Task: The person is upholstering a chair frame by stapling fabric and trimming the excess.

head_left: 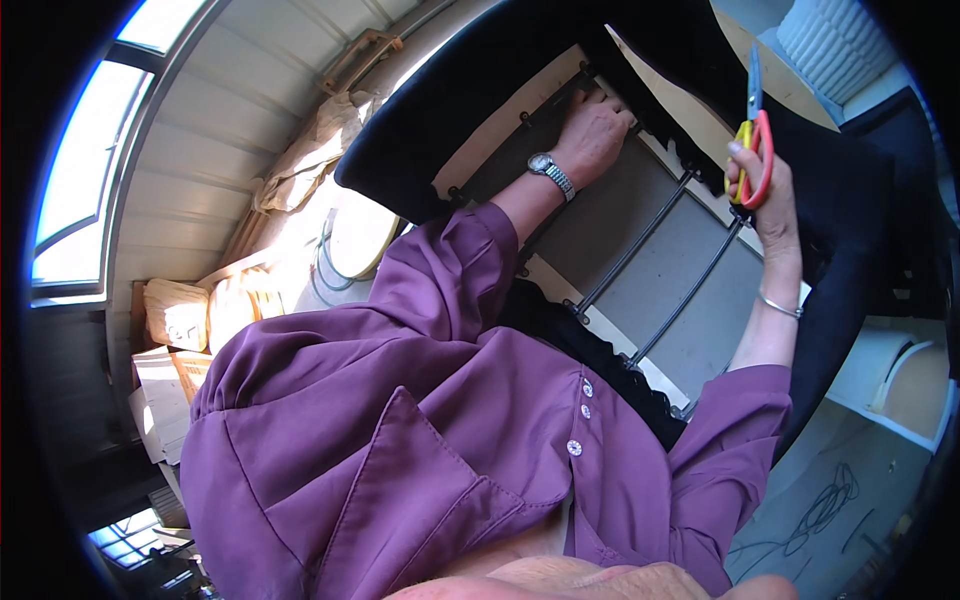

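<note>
In front of me lies a black-upholstered furniture frame, with pale wooden edges and dark metal rods across its opening. My left hand, with a watch at the wrist, reaches to the far edge of that opening. Its fingers are curled down against the wood and fabric there; what they pinch is hidden. My right hand grips a pair of scissors with red and yellow handles, above the frame's right side. The scissor blades point up and away from me and look almost closed.
Bunched black fabric lies along the near edge of the opening. White padded pieces sit at the far right, and a pale curved part at the right. Cables lie on the floor. Wrapped bundles stand at the left.
</note>
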